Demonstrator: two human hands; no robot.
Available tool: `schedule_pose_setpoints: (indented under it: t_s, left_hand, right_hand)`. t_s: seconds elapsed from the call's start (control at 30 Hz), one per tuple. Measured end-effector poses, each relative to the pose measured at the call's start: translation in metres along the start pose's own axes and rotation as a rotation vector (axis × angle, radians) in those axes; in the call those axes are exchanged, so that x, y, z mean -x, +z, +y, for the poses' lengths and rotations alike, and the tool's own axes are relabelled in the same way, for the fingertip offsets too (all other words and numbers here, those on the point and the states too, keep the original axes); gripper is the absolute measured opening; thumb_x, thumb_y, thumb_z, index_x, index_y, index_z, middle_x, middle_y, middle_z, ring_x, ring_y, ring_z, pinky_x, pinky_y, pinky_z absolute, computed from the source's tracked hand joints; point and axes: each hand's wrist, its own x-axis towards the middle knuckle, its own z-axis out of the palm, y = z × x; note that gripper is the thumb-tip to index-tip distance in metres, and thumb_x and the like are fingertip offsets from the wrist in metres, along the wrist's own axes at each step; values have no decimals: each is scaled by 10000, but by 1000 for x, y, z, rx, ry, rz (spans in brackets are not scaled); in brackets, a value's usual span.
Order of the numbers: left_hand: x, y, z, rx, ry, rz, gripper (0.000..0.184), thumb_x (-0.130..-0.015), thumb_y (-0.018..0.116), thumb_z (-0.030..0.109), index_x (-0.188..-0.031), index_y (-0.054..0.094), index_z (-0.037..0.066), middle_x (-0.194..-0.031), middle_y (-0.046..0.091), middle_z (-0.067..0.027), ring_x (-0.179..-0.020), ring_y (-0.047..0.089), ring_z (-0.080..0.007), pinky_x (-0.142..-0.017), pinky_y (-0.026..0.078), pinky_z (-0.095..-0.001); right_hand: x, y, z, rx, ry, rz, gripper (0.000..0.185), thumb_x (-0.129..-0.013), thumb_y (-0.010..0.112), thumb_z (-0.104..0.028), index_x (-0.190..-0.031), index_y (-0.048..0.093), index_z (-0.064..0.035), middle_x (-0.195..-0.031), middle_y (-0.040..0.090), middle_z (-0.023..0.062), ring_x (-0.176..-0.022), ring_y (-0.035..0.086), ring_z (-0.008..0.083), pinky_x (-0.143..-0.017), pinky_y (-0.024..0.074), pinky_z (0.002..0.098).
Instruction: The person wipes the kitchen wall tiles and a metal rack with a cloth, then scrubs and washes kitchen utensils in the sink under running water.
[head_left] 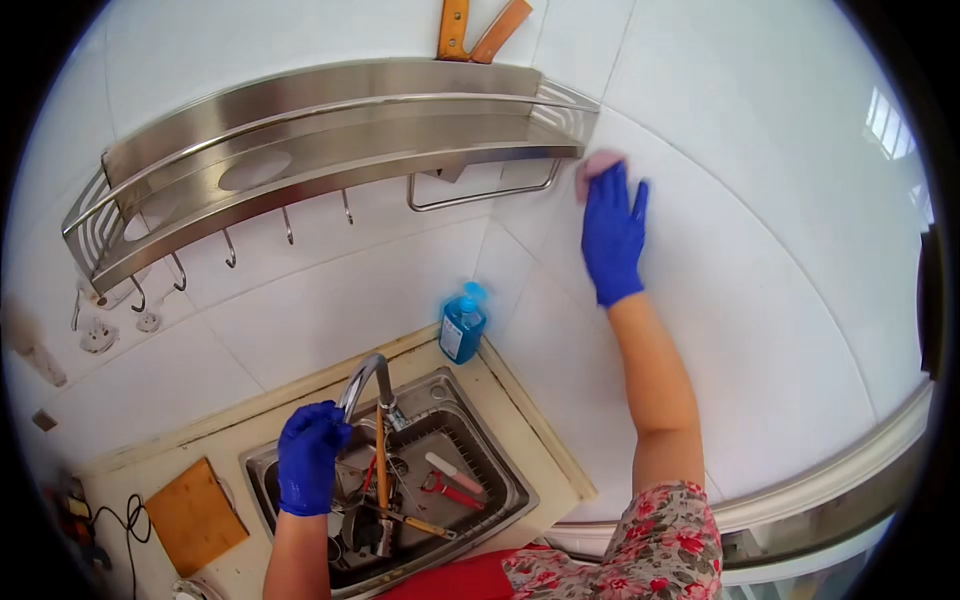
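My right hand [613, 235], in a blue glove, is raised to the white wall tiles on the right. Its fingers press a pink cloth or sponge [597, 170] against the tile, near the right end of the steel shelf; the cloth is partly hidden by the fingers. Lower down, my left hand [310, 455], also gloved in blue, is closed at the end of the curved metal faucet [367, 375]. Beneath it is a steel sink [515, 490] holding several utensils, among them a wooden-handled one [381, 460] and a red-handled tool [455, 491].
A blue soap bottle [462, 325] stands in the counter corner behind the sink. The steel shelf [330, 125] with hooks and a rail spans the back wall, two wooden handles [470, 30] above it. A wooden board [195, 517] and black cord [130, 525] lie at left.
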Motion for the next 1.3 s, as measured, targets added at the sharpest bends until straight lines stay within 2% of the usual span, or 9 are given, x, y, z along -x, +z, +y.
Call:
schedule_pose_setpoints:
  t_s: [0.17, 0.33, 0.57, 0.63, 0.77, 1.0, 1.1, 1.17, 1.3]
  left_hand:
    - [15, 10, -8, 69, -43, -20, 173, -775, 518, -18, -936, 576, 7, -822, 610, -97, -669, 566, -188, -633, 469, -288]
    - [20, 2, 0, 54, -14, -62, 187, -774, 533, -2, -957, 569, 13, -829, 599, -85, -681, 552, -186, -629, 452, -280]
    - [0, -36, 49, -163, 319, 114, 194, -801, 541, 53, -987, 565, 3, -904, 606, -91, -775, 579, -182, -702, 466, -277]
    - [-13, -39, 64, -357, 463, 143, 195, -817, 519, 45, -1003, 571, 18, -940, 617, -72, -870, 577, -169, -793, 438, -263]
    - [-68, -70, 79, -932, 865, 284, 305, -754, 558, -20, -1055, 554, 29, -1175, 505, -109, -1092, 474, -229, -902, 392, -313]
    - [-93, -82, 98, -1420, 986, 457, 595, -680, 604, -26, -1235, 414, 74, -1390, 255, -171, -1236, 320, -343, -988, 324, -384]
    - [-103, -92, 104, -1650, 961, 494, 763, -677, 622, -8, -1348, 273, 94, -1428, 158, -176, -1295, 222, -339, -1022, 266, -447]
    - [-116, -95, 113, -1728, 912, 554, 807, -698, 630, 36, -1379, 204, 109, -1438, 146, -160, -1320, 173, -312, -1034, 224, -473]
    - [-134, -101, 128, -1858, 834, 597, 832, -710, 640, 100, -1393, 168, 143, -1445, 126, -148, -1325, 169, -306, -1030, 227, -481]
  right_hand:
    - [-82, -9, 25, -26, -8, 133, 482, -782, 433, -48, -1258, 384, 14, -1303, 385, 154, -1268, 295, 255, -1050, 195, 464]
    - [9, 20, -6, -285, -77, 108, 452, -798, 419, -23, -1236, 373, 77, -1274, 406, 198, -1228, 355, 285, -1041, 246, 419]
    - [53, 12, -54, -571, 38, -352, 329, -791, 487, -26, -1117, 526, -1, -1147, 522, 159, -1061, 508, 273, -923, 388, 329]
    - [52, 32, -91, -1133, 324, 31, 297, -811, 484, -9, -1100, 546, 10, -1069, 570, 161, -1007, 545, 285, -900, 409, 331]
    - [1, 18, -172, -1865, 748, 170, 306, -870, 423, -38, -1157, 510, 25, -1131, 559, 140, -1031, 532, 204, -909, 371, 274]
    - [-43, -22, -287, -1592, 573, 397, 318, -871, 466, -80, -1179, 500, -13, -1099, 569, 153, -1018, 530, 256, -892, 386, 320]
    - [-71, 0, -321, -2900, 1077, 69, 232, -851, 494, -77, -1062, 541, 7, -963, 579, 154, -930, 538, 295, -855, 402, 348]
    - [-96, -4, -325, -1191, 595, 638, 128, -837, 510, -104, -906, 546, -3, -790, 544, 114, -749, 527, 294, -730, 424, 377]
    - [-121, -40, -354, -914, 642, 317, 185, -841, 480, -166, -753, 528, -11, -681, 539, 137, -677, 517, 319, -627, 379, 433]
